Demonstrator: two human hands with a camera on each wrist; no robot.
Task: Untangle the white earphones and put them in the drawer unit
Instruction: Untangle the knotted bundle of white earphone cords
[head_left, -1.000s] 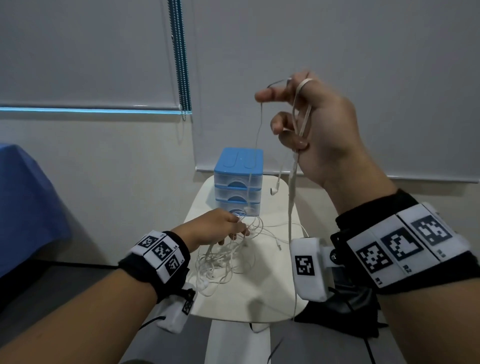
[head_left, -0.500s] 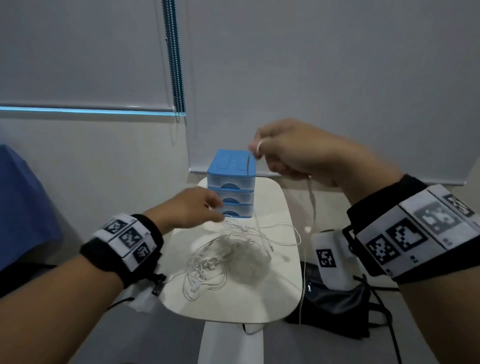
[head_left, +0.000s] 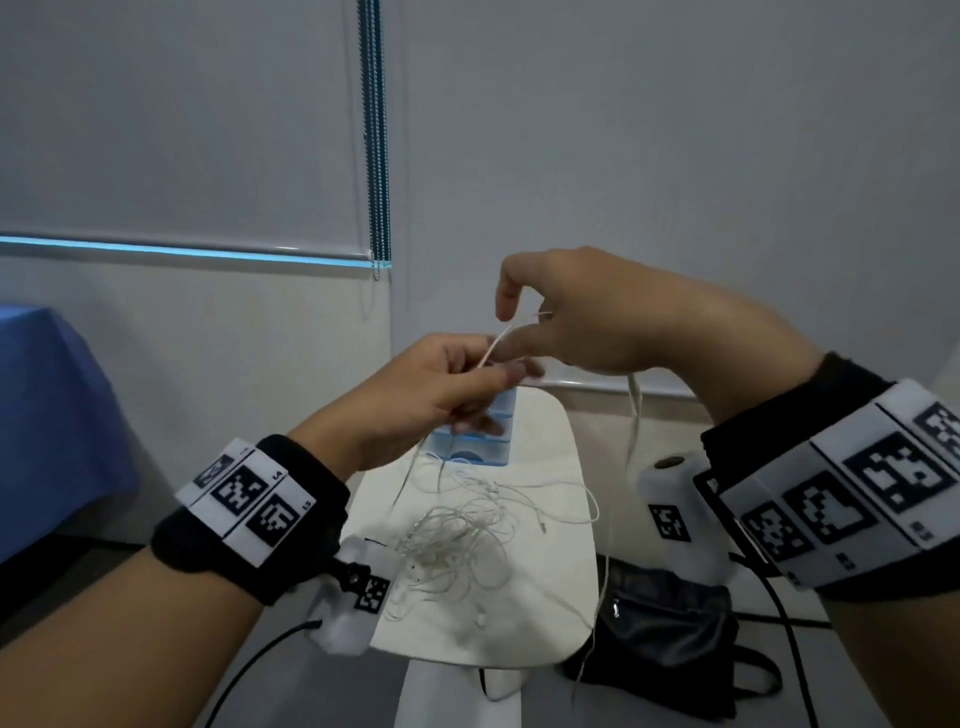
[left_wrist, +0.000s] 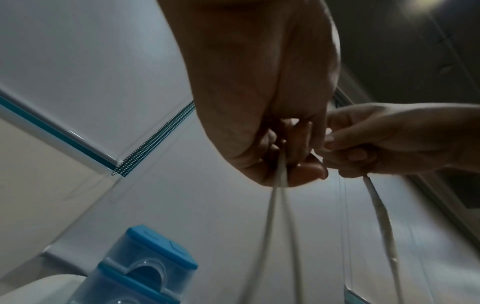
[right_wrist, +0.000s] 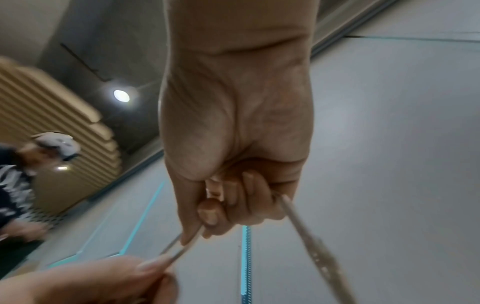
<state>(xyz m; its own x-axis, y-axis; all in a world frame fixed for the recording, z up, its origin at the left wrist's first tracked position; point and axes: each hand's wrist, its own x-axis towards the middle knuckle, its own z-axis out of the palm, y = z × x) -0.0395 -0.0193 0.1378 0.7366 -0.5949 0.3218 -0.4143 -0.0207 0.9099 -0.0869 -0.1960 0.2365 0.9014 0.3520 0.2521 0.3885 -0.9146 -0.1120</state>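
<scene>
Hands: While both are raised over the table, your left hand (head_left: 415, 395) and right hand (head_left: 587, 317) sit close together, fingertips nearly touching.
Left hand: your fingers are curled and pinch two strands of the earphone cord (left_wrist: 279, 185) — in the left wrist view these strands run down out of your fist.
Right hand: your thumb and fingers are closed on the same cord (right_wrist: 187, 244); another length leaves the far side of your fist (right_wrist: 298, 222) and hangs down past the table edge.
Between the hands: a short stretch of cord (head_left: 496, 343) runs taut from one pinch to the other.
Earphones: the white tangle (head_left: 457, 540) lies on the table (head_left: 550, 613) below your left hand, with strands rising from it to your fingers — none of it is in the drawers.
Drawers: the small blue drawer unit (head_left: 488, 441) stands at the far end of the table, just beyond and under your left hand, partly hidden by it; whether any drawer is open you cannot tell.
Below your right wrist: a black bag (head_left: 670, 644) on the floor.
</scene>
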